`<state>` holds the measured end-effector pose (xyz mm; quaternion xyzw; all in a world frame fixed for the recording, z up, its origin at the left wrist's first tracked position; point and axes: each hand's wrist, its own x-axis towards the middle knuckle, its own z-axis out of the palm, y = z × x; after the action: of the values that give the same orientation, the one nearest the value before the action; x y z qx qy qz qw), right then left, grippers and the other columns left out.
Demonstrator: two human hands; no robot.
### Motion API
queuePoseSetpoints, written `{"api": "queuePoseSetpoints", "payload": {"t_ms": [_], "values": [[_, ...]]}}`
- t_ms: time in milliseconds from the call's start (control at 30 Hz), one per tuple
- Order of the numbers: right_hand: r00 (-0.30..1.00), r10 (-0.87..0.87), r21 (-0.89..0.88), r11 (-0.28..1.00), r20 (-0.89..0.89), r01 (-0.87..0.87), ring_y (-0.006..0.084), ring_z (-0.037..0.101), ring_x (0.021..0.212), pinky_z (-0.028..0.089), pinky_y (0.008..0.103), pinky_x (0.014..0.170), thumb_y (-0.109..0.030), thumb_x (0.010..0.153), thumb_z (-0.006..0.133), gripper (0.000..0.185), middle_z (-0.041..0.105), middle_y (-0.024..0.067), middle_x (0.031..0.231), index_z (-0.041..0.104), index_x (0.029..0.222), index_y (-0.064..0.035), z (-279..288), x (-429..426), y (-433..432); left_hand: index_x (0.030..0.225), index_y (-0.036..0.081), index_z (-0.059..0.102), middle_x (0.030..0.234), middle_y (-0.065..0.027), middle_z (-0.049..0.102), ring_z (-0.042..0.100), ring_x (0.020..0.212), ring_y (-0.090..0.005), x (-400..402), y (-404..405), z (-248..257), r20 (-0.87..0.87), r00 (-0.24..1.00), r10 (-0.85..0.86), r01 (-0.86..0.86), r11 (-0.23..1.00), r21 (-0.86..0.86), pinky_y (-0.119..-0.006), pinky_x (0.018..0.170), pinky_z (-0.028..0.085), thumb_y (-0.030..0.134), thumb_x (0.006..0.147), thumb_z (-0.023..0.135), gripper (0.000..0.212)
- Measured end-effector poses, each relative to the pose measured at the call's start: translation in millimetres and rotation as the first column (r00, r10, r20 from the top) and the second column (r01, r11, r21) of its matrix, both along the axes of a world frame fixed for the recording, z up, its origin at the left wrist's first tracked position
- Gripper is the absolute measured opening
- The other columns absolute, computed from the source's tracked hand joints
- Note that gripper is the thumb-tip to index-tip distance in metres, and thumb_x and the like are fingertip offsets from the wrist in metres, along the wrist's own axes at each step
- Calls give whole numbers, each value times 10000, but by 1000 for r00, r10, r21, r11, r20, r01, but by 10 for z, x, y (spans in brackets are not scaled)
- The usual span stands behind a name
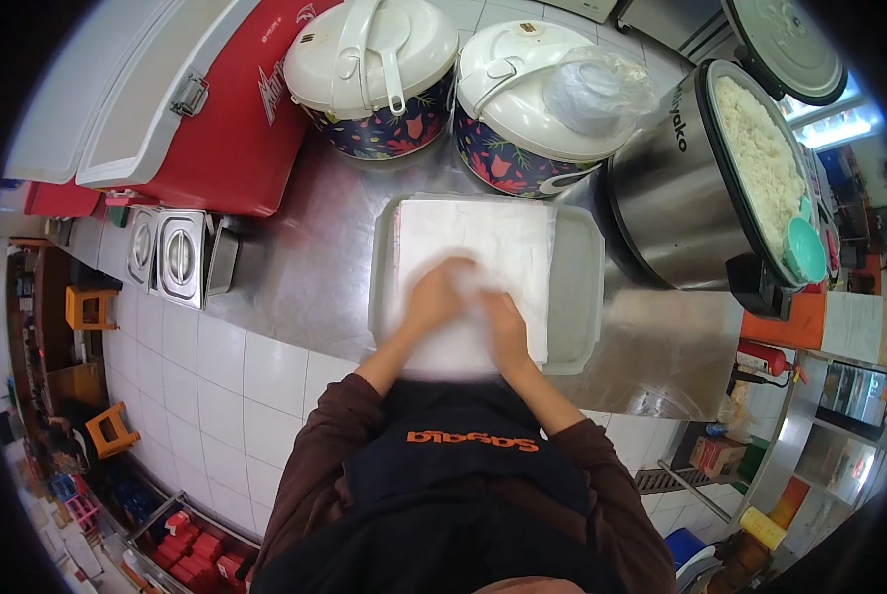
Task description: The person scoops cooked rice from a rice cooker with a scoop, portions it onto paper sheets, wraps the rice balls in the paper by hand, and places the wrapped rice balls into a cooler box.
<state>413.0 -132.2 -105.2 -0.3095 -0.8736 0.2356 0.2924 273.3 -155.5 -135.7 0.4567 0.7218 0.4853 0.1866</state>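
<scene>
Both of my hands are close together over a stack of white paper sheets (pixel 477 226). The stack lies in a shallow, pale plastic tray (pixel 576 297), toward its left side. My left hand (pixel 436 295) is motion-blurred, with its fingers curled inward. Opposite it, my right hand (pixel 507 330) is bent toward the left one and blurred too. A whitish smear shows between the fingertips; whether it is something held or only the paper behind cannot be told. The tray rests on a stainless steel table (pixel 302 282).
A large Miyako rice cooker (pixel 674 200), full of cooked rice (pixel 759 156) with a turquoise scoop (pixel 806 249), stands at right. Two lidded, flower-patterned containers (pixel 380 122) (pixel 514 160) stand behind the tray. An opened red cooler box (pixel 221 141) and lidded steel pans (pixel 180 252) occupy the left.
</scene>
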Motion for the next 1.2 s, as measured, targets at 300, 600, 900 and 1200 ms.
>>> {"api": "queuePoseSetpoints", "payload": {"t_ms": [300,600,900,1200], "values": [[992,69,163,983,109,-86,308,465,1101,363,431,922,-199,694,667,667,487,157,1220,381,1264,-4,-175,64,148,753,-27,666,730,-119,654,627,595,-165,-445,230,-82,608,775,-172,487,776,-401,-253,495,502,113,743,673,140],[951,17,-808,523,-309,-272,169,485,1035,376,279,896,-301,920,501,420,515,130,1104,366,1224,-45,784,-1119,368,1312,62,373,1067,-125,544,594,921,-237,-1106,-213,1049,666,745,-27,134,985,-109,-350,643,514,255,781,619,616],[724,411,-586,425,-554,-690,124,521,983,428,252,834,-407,859,591,585,549,95,1071,384,1210,13,2917,-4190,301,1294,-35,273,1072,-207,521,549,758,-189,-2945,-1423,1559,253,966,53,-208,743,636,-292,625,464,482,893,440,676],[267,737,-697,675,621,-243,240,590,894,526,328,654,-512,667,718,738,598,142,1058,561,1147,26,1874,-7250,962,1145,-64,435,880,-159,586,566,657,-179,-4203,-2458,1163,436,894,104,-261,911,319,-283,611,458,519,873,443,643]]}}
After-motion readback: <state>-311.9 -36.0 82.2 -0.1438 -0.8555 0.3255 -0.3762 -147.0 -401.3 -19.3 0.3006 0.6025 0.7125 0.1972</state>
